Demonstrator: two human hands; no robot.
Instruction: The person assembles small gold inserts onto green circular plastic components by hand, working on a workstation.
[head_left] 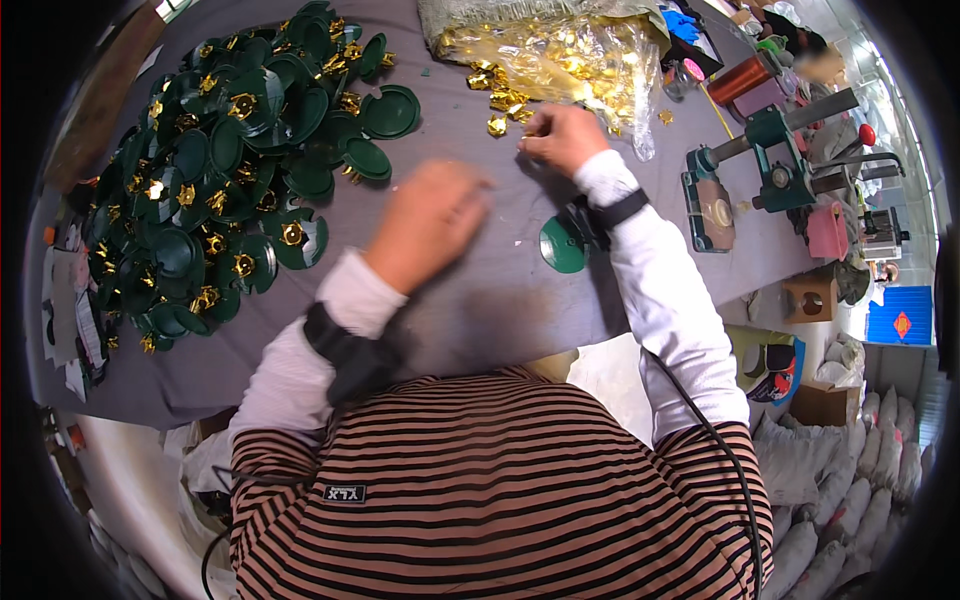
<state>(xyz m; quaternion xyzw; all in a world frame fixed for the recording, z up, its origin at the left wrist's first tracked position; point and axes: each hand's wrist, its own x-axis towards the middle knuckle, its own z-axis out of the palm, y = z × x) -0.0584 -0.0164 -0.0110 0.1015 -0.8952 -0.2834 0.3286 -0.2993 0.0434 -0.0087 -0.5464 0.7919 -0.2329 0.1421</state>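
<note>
My right hand (566, 138) is closed in a pinch just below several loose gold foil-like pieces (508, 98). Whatever its fingertips hold, if anything, is too small to make out. My left hand (432, 222) hovers over the grey cloth to the left, its fingers smeared by motion. A green disc (562, 245) lies on the cloth beside my right forearm, partly behind the wrist strap. On the left side spreads a heap of dark green discs (225, 146), many with gold flower-shaped pieces (242, 106) on them.
A transparent bag of gold pieces (570, 50) lies at the far side of the table (480, 300). To the right stands a green hand press (780, 170) with a red knob. Near it are a copper-coloured spool (742, 80) and a pink container (828, 232).
</note>
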